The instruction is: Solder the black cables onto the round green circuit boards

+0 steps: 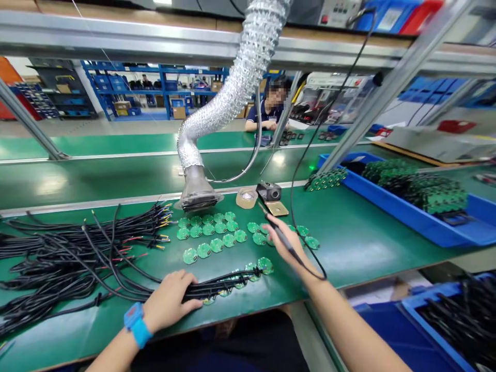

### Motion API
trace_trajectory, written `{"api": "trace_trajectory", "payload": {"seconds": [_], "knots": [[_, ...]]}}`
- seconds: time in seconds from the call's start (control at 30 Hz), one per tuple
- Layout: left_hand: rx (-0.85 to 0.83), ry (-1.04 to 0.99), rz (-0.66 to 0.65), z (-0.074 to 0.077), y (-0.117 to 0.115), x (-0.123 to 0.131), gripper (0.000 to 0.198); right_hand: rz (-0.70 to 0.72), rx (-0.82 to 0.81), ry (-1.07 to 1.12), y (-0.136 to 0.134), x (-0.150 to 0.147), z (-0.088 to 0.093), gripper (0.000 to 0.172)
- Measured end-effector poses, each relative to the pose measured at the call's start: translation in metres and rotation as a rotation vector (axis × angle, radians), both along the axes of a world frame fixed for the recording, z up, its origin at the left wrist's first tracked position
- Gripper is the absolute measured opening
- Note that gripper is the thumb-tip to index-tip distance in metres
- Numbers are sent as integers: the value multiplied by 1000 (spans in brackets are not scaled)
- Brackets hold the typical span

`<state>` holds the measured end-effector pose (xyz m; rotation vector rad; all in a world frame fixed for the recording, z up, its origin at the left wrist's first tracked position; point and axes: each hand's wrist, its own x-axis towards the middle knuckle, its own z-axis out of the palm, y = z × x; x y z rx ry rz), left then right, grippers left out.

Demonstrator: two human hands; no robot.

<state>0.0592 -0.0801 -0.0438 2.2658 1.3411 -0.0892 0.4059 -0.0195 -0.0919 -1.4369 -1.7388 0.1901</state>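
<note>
My right hand point(297, 247) grips a soldering iron point(276, 221), its tip pointing up and away from me near the soldering stand point(269, 192). My left hand point(170, 299) is closed around a bundle of black cables point(222, 285) near the table's front edge, thumb on the near side. The cable ends lie over a row of small round green circuit boards, and the end board point(265, 265) shows most fully. More round boards point(203, 250) sit in rows beyond the bundle. Another group of boards point(259, 238) lies beside my right hand, partly hidden by it.
Loose black cables point(58, 268) spread over the left. A fume-extraction nozzle point(198, 194) hangs above the boards. Near the stand is a small round container point(246, 198). Blue trays point(434, 232) hold green boards at right; a bin of black cables point(461, 315) stands below. A co-worker point(267, 111) sits opposite.
</note>
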Motion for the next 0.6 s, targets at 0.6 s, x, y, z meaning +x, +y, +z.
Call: {"api": "trace_trajectory", "payload": {"seconds": [0.6], "knots": [[130, 288, -147, 61, 28, -37, 13, 278, -26, -136, -73, -12, -16, 22]]}}
